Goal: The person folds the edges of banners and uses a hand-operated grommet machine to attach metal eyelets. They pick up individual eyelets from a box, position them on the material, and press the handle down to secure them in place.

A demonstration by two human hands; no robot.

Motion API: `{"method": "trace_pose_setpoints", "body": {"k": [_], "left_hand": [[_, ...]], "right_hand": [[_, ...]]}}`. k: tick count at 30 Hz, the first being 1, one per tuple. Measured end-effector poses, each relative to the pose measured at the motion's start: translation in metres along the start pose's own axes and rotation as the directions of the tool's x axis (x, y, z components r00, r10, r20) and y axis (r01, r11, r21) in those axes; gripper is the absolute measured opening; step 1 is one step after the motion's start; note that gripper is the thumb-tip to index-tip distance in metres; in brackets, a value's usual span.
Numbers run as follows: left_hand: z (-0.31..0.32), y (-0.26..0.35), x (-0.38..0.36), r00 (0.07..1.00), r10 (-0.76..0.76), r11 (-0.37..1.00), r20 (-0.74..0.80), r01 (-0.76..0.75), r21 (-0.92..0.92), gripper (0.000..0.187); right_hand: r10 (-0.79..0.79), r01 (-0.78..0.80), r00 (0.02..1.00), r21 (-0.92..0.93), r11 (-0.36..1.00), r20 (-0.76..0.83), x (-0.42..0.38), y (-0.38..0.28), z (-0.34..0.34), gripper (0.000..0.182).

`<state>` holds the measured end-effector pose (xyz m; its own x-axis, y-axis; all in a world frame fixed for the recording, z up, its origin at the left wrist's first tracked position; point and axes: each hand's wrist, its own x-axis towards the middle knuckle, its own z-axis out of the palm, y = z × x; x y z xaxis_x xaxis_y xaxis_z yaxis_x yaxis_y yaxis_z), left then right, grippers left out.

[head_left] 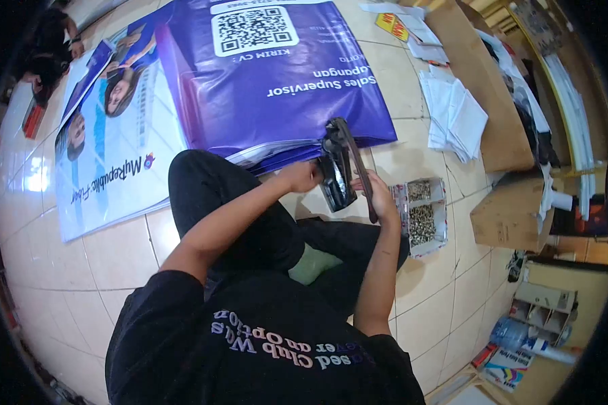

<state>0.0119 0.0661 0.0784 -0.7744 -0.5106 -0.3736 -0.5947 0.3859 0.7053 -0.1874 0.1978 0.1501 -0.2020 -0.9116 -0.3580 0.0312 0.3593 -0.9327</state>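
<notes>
A black hand-held eyelet press (pixel 338 169) with a long lever handle stands over the near edge of the purple vinyl banner (pixel 230 108), its head at the banner's corner. My right hand (pixel 380 196) is closed around its handle. Close against the left side of the press is my left hand (pixel 302 177), fingers curled in; what they hold, if anything, I cannot tell. Beside my right forearm sits an open box (pixel 442 233) holding small metal eyelets (pixel 422 223) in separate compartments.
A white printed banner (pixel 115 175) lies at left, beside the folded purple one. White sheets (pixel 456 115) and a large cardboard box (pixel 490 88) are at right, with a smaller carton (pixel 510 212) nearer. Another person's hand (pixel 77 48) shows at upper left.
</notes>
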Motion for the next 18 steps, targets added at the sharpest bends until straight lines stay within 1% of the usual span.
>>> {"method": "trace_pose_setpoints", "body": {"k": [1, 2, 3, 4, 5, 6, 7, 8, 9, 10, 11, 12, 13, 14, 15, 16, 18], "left_hand": [[0.015, -0.015, 0.004, 1.000, -0.012, 1.000, -0.020, 0.012, -0.009, 0.036], [0.034, -0.028, 0.003, 0.998, -0.066, 0.998, -0.007, 0.066, -0.016, 0.042], [0.044, -0.035, 0.002, 0.993, -0.118, 0.993, 0.012, 0.118, -0.022, 0.047], [0.051, -0.039, 0.011, 0.992, -0.124, 0.992, 0.006, 0.125, -0.032, 0.047], [0.057, -0.036, 0.023, 0.984, -0.160, 0.980, -0.084, 0.148, -0.134, 0.048], [0.060, -0.032, 0.031, 0.966, -0.199, 0.959, -0.165, 0.157, -0.234, 0.048], [0.054, -0.032, 0.032, 0.967, -0.112, 0.863, -0.229, -0.020, -0.505, 0.050], [0.045, -0.029, 0.032, 0.968, -0.109, 0.858, -0.226, -0.023, -0.513, 0.050], [0.033, -0.026, 0.030, 0.969, -0.130, 0.909, -0.210, 0.032, -0.416, 0.049], [0.027, -0.025, 0.030, 0.968, -0.155, 0.946, -0.199, 0.088, -0.312, 0.049], [0.037, -0.029, 0.029, 0.936, -0.049, 0.994, -0.348, 0.010, -0.112, 0.050], [0.042, -0.028, 0.026, 0.938, -0.058, 0.993, -0.341, 0.018, -0.118, 0.050], [0.047, -0.025, 0.024, 0.903, -0.032, 0.999, -0.428, 0.030, -0.013, 0.050], [0.048, -0.023, 0.021, 0.862, 0.008, 0.995, -0.507, 0.046, 0.092, 0.051], [0.045, -0.023, 0.020, 0.851, 0.047, 0.994, -0.522, 0.014, 0.112, 0.053], [0.041, -0.022, 0.021, 0.855, 0.047, 0.994, -0.516, 0.011, 0.109, 0.053], [0.024, -0.011, 0.015, 0.950, -0.097, 0.988, -0.298, 0.057, -0.140, 0.058]], "right_hand": [[0.014, -0.012, 0.999, -0.056, 0.998, 0.047, -0.004, -0.017, 0.001, 0.035], [0.014, -0.009, 0.998, -0.067, 0.998, 0.068, -0.005, -0.024, 0.002, 0.035], [0.013, -0.013, 0.999, -0.006, 1.000, 0.037, -0.006, -0.029, 0.003, 0.035], [0.017, -0.017, 1.000, 0.057, 0.998, 0.000, -0.006, -0.030, 0.004, 0.036], [0.013, -0.010, 0.999, 0.102, 0.995, -0.031, 0.001, -0.018, 0.001, 0.043], [0.017, -0.014, 0.999, 0.095, 0.995, -0.033, 0.014, 0.009, -0.002, 0.043], [-0.052, 0.039, 0.996, -0.156, 0.987, -0.076, 0.031, 0.045, -0.005, 0.046], [-0.129, 0.079, 0.987, -0.400, 0.913, -0.097, 0.041, 0.064, -0.003, 0.050], [-0.325, 0.198, 0.941, -0.618, 0.761, -0.098, 0.046, 0.062, 0.011, 0.048], [-0.321, 0.196, 0.942, -0.623, 0.757, -0.093, 0.053, 0.059, 0.024, 0.048], [-0.216, 0.017, 0.947, -0.638, 0.770, -0.236, 0.060, 0.056, 0.037, 0.043], [-0.109, -0.167, 0.918, -0.622, 0.765, -0.380, 0.061, 0.052, 0.047, 0.038], [-0.097, -0.175, 0.919, -0.616, 0.768, -0.382, 0.059, 0.048, 0.053, 0.038], [-0.152, -0.149, 0.905, -0.632, 0.760, -0.396, 0.056, 0.041, 0.057, 0.035], [-0.207, -0.125, 0.888, -0.650, 0.749, -0.410, 0.054, 0.038, 0.059, 0.033], [-0.202, -0.134, 0.887, -0.649, 0.749, -0.415, 0.054, 0.040, 0.058, 0.033], [-0.202, -0.110, 0.896, -0.639, 0.762, -0.395, 0.054, 0.043, 0.055, 0.034]]}}
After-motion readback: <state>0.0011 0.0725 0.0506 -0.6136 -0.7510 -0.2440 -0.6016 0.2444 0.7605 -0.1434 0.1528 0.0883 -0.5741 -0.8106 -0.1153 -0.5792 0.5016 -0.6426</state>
